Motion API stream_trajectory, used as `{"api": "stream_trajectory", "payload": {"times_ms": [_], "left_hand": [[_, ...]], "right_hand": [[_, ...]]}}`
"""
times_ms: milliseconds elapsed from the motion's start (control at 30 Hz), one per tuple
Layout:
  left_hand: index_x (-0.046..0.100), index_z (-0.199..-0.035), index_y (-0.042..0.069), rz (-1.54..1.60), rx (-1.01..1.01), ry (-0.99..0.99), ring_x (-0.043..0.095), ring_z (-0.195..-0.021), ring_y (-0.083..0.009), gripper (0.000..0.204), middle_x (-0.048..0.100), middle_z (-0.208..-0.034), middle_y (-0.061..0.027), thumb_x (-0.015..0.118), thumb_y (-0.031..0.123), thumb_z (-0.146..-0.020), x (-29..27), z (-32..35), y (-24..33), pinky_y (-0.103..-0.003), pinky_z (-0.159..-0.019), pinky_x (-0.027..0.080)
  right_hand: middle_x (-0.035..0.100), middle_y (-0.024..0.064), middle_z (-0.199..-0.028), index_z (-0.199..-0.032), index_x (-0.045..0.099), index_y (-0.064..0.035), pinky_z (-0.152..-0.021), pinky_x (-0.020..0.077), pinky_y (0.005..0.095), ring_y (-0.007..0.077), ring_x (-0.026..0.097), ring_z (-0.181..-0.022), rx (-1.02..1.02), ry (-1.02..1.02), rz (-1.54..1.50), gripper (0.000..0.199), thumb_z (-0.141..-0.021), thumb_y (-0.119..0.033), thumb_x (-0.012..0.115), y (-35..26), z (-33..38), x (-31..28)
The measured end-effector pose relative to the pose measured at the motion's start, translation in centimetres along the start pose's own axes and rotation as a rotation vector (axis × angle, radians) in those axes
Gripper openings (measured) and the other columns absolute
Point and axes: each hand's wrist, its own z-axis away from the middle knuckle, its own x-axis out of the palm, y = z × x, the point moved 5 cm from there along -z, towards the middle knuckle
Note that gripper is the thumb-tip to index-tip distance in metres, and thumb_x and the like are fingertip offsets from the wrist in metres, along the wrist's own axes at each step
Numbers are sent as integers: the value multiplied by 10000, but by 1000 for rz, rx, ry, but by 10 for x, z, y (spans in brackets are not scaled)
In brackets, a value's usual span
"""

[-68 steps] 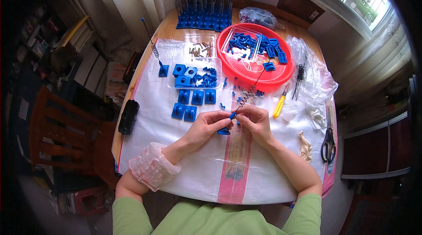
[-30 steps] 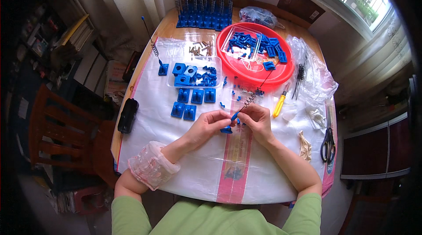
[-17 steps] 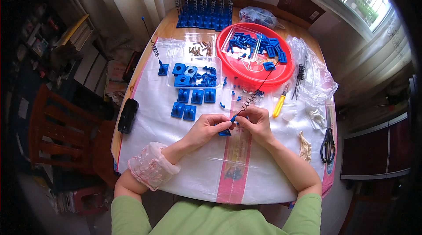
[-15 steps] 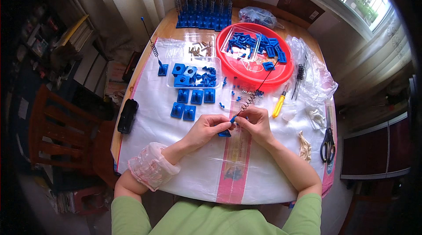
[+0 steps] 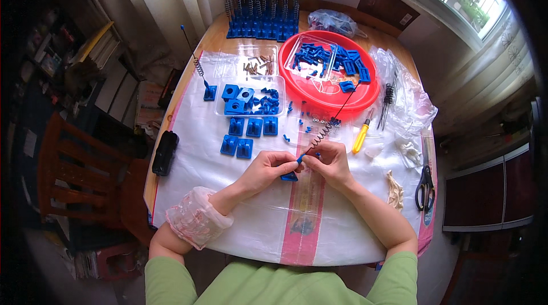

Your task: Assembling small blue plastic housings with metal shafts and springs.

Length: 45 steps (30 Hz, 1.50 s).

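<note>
Head view: left hand (image 5: 267,169) and right hand (image 5: 328,163) fingers pinch blue block (image 5: 289,176) with black spring rod (image 5: 326,127), just below red tray (image 5: 334,96); rod may slip, spring pop loose.

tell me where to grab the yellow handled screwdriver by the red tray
Grip the yellow handle, coming from its right side. It lies flat and slanted beside the red tray. The handle is the thick part, and the spring rod lies on its left, while the right side looks freer.
</note>
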Motion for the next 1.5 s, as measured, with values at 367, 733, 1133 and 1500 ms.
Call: {"api": "stream_trajectory", "payload": {"times_ms": [367, 733, 1133, 1500], "left_hand": [[700, -1081, 3, 62, -19, -9, 624, -950, -85, 191, 697, -994, -24, 608, 146, -993, -2, -1, -7, -255, -895, 489], [698, -1092, -6, 86, -43, -13, 623, -985, -103, 206, 697, -1021, -38, 607, 150, -992, -2, -1, -7, -271, -925, 483], [696, -1087, 4, 80, -25, -16, 626, -962, -89, 199, 699, -1011, -28, 604, 155, -997, -1, -1, -6, -261, -905, 490], [693, -1098, -8, 94, -41, -19, 625, -993, -108, 208, 694, -1026, -40, 601, 147, -995, -2, -1, -7, -274, -930, 485]], "right_hand": [[659, 47, -791, -872, 707, 30, -633, 447, 248, 85, 586, -720, 21, -9, 19, 77, -820, -11, 745, 1, 0, -1], [667, 51, -804, -876, 696, 43, -628, 475, 232, 83, 618, -725, 45, -33, -37, 59, -842, 5, 725, -6, -1, 2], [660, 48, -794, -861, 695, 39, -621, 466, 235, 80, 603, -714, 40, -19, -27, 61, -833, 5, 737, -1, 0, 1], [659, 42, -799, -860, 700, 29, -623, 459, 242, 78, 593, -707, 28, -20, -13, 61, -833, -8, 740, -3, -1, 2]]}}
